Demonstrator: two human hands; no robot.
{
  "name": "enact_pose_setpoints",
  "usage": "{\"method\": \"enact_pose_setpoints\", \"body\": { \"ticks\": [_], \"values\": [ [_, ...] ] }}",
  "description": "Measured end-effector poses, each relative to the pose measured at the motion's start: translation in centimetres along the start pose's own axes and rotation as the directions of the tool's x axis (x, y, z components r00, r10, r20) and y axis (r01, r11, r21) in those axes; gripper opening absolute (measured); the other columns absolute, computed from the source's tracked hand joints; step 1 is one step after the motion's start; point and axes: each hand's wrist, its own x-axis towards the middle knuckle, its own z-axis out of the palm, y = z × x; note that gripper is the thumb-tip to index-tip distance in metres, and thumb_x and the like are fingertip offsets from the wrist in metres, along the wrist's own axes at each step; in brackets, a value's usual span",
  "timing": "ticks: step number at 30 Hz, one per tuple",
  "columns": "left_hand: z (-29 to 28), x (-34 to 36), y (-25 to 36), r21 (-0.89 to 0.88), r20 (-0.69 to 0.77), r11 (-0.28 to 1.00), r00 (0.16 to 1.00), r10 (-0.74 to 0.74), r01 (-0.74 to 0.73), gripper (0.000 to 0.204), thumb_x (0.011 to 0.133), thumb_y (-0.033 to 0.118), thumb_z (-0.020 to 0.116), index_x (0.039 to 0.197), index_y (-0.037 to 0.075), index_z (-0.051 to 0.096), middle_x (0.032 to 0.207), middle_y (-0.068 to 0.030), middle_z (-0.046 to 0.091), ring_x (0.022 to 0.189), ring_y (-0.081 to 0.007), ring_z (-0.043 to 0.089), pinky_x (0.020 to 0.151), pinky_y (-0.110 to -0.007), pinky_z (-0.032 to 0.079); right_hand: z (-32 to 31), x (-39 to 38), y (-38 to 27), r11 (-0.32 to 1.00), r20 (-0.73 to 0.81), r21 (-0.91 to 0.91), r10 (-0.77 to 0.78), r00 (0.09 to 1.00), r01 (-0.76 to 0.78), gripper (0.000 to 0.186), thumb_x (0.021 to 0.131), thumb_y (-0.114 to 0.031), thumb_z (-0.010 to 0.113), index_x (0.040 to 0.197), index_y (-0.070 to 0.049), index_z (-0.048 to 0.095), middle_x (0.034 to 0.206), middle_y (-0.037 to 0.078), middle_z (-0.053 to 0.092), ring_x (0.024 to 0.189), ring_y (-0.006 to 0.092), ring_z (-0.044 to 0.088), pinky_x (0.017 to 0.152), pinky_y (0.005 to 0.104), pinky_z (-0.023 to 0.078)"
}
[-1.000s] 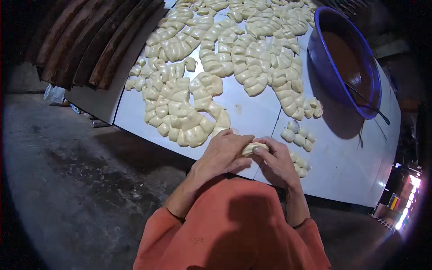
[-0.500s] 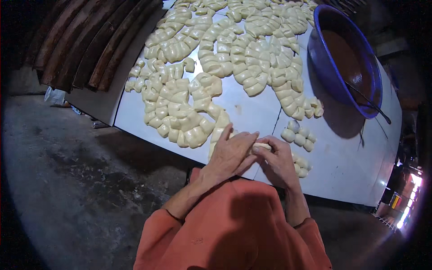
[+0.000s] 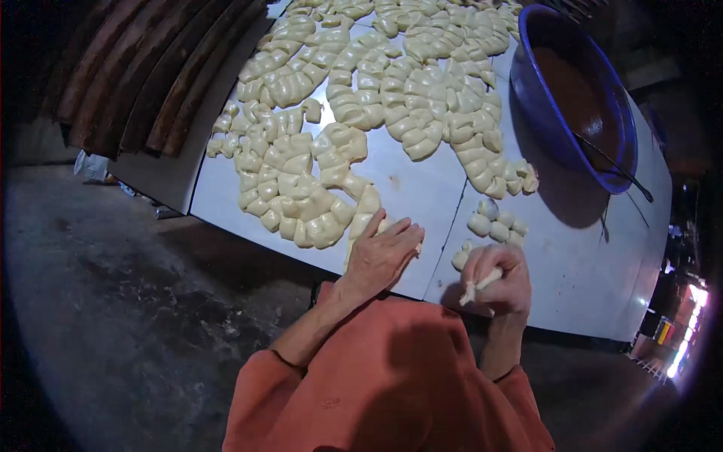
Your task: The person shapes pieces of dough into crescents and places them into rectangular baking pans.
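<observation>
My left hand point(image 3: 382, 255) lies nearly flat near the table's front edge, its fingers stretched out. A pale strip of dough point(image 3: 367, 203) runs in under it, so part of the strip is hidden. Off to the right, my right hand point(image 3: 506, 282) is closed round a small piece of dough point(image 3: 482, 285), whose ragged end sticks out between thumb and fingers. Just beyond that hand sits a cluster of small dough balls point(image 3: 497, 224); the hand covers some of them.
Large mounds of glossy, cut dough point(image 3: 301, 158) cover much of the white table point(image 3: 557, 294). A blue basin point(image 3: 527, 83) of brown contents with a long-handled utensil point(image 3: 614, 167) stands at the right. Long curved brown pieces point(image 3: 151, 83) are stacked at the far left.
My right hand has moved right, away from my left hand, carrying a dough piece over to the dough balls. My left hand has flattened and stays in about the same spot.
</observation>
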Motion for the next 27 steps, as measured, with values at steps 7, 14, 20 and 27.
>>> {"method": "enact_pose_setpoints", "body": {
  "ticks": [7, 14, 20, 27],
  "values": [
    [-5.4, 2.8, 2.3, -0.402, 0.256, 0.883, 0.956, -0.145, 0.241, 0.097, 0.074, 0.049, 0.081, 0.147, 0.002, 0.039, 0.129, -0.0217, 0.060, 0.131, -0.0372, 0.049, 0.116, -0.056, 0.023, 0.5, 2.1, 1.3, 0.924, -0.427, 0.192, 0.382, 0.819, -0.331, 0.037, 0.090, -0.007, 0.063, 0.125, 0.002, 0.057, 0.108, 0.009, 0.066, 0.089, 0.0156, 0.065, 0.076, 0.0297, 0.055],
    [-4.6, 5.2, 3.2, -0.712, 0.366, 0.395, 0.787, -0.496, 0.580, 0.025, 0.092, 0.015, 0.072, 0.108, -0.004, 0.072, 0.093, -0.0056, 0.073, 0.078, -0.0076, 0.064, 0.069, -0.023, 0.052, 0.5, 2.6, 1.7, 0.900, -0.544, -0.161, 0.261, 0.797, -0.405, 0.027, 0.091, -0.009, 0.066, 0.114, 0.003, 0.061, 0.104, 0.009, 0.066, 0.086, 0.0133, 0.065, 0.073, 0.0254, 0.055],
    [-3.4, 7.6, 4.6, -0.797, 0.157, 0.482, 0.896, -0.416, 0.364, 0.053, 0.098, 0.015, 0.063, 0.145, 0.000, 0.044, 0.125, -0.0169, 0.065, 0.110, -0.0211, 0.064, 0.095, -0.032, 0.049, -1.9, 1.8, 2.4, 0.985, -0.587, -0.076, 0.080, 0.806, -0.153, 0.034, 0.086, -0.004, 0.072, 0.117, -0.001, 0.059, 0.102, 0.006, 0.063, 0.092, 0.0122, 0.062, 0.077, 0.0256, 0.054],
    [-1.0, 10.9, 7.5, -0.883, -0.174, 0.465, 0.963, -0.208, -0.059, 0.076, 0.099, 0.054, 0.050, 0.146, -0.005, 0.039, 0.139, -0.0217, 0.054, 0.128, -0.0270, 0.053, 0.106, -0.037, 0.042, -0.7, 2.5, 1.6, 0.993, -0.533, 0.066, -0.045, 0.845, 0.095, 0.036, 0.085, 0.004, 0.071, 0.118, 0.000, 0.057, 0.106, 0.007, 0.064, 0.095, 0.0133, 0.063, 0.082, 0.0253, 0.055]
  ]
}}
